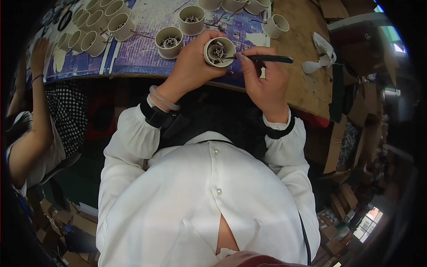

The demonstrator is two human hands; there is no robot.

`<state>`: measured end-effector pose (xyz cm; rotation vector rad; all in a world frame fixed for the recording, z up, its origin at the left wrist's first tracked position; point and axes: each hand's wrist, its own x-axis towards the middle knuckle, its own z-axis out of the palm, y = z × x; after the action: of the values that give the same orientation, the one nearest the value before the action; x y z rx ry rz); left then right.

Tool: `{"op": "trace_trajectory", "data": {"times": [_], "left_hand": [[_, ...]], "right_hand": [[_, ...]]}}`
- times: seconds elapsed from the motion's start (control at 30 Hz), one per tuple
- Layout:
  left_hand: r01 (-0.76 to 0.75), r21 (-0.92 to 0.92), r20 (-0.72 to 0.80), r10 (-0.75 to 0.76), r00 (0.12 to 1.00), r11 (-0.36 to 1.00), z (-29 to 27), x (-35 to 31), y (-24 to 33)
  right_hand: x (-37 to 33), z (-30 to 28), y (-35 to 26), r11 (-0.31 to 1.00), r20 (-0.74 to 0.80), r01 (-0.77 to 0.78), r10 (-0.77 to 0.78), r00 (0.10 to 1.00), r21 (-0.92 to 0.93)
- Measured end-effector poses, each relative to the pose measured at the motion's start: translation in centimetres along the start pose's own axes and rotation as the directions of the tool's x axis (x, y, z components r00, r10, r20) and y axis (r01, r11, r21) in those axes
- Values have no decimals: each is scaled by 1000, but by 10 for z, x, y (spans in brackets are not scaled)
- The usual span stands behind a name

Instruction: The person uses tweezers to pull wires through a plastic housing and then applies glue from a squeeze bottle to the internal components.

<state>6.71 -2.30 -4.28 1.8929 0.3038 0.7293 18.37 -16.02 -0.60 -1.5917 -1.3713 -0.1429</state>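
A cream cup and a black tool

The left hand is closed around the tipped cup, which has a dark round middle. The right hand pinches the tool; its tip seems inside the rim. They're by the table's near edge. More cups crowd behind; brown tabletop stretches right, under a crumpled white thing.

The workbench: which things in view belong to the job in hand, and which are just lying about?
Belonging to the job:
cream cup, in the left hand
dark slim tool, in the right hand
similar cups on the workbench, probably

Apparently lying about:
crumpled white item, on the workbench's right
cardboard boxes, farther right
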Motion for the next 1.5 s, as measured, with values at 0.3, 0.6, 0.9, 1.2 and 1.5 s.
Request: {"op": "trace_trajectory", "data": {"times": [0.3, 0.6, 0.9, 1.2, 1.5], "left_hand": [[12, -2, -8, -12, 1000, 1000, 0, -1, -1], [-1, 23, -7, 2, 1000, 1000, 1, -2, -2], [7, 15, -8, -7, 1000, 1000, 1, -2, 0], [16, 4, -21, -16, 1000, 1000, 3, -1, -2], [43, -10, -16, -43, 999, 999, 0, -1, 2]], "right_hand": [[1, 1, 0, 1000, 13, 0, 0, 1000, 5], [2, 2, -1, 997, 46, 64, -62, 997, -47], [-4, 1, -1, 999, 14, 52, -52, 999, -9], [0, 2, -1, 994, 56, 97, -94, 994, -56], [-3, 0, -1, 998, 14, 62, -62, 998, -21]]}}
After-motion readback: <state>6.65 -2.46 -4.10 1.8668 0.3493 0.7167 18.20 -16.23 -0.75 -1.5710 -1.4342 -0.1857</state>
